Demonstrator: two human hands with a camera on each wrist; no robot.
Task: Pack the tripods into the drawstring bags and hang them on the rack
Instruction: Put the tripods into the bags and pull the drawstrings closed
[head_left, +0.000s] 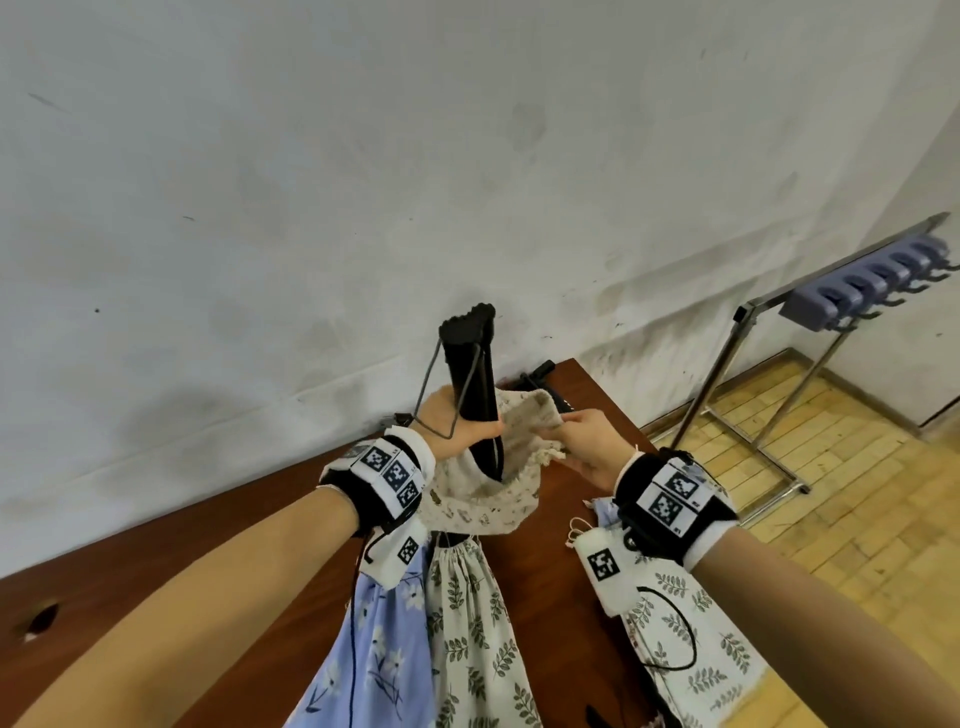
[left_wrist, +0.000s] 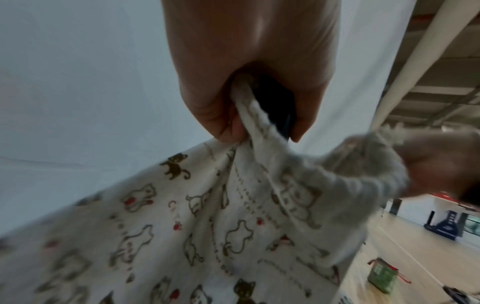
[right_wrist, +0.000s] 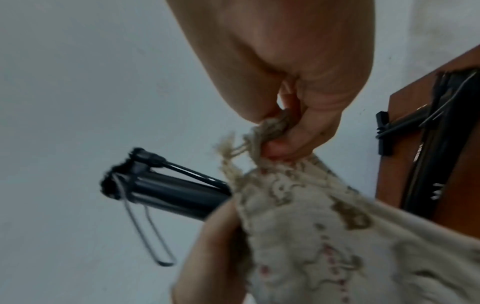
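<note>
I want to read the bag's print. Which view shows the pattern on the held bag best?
The left wrist view: the bag fills it, with cat outlines and red dots readable. The head view shows only faint specks on the cloth; the right wrist view shows it blurred.

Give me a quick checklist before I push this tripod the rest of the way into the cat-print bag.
1. Left hand grips tripod: ok.
2. Right hand pinches the rim of the cat-print bag: ok.
3. Bag mouth open around the tripod: ok.
4. Tripod fully inside: not ok, its top sticks out.
5. Tripod's wire loop clear of the drawstring: ok.
6. Free hook on rack: ok.
</note>
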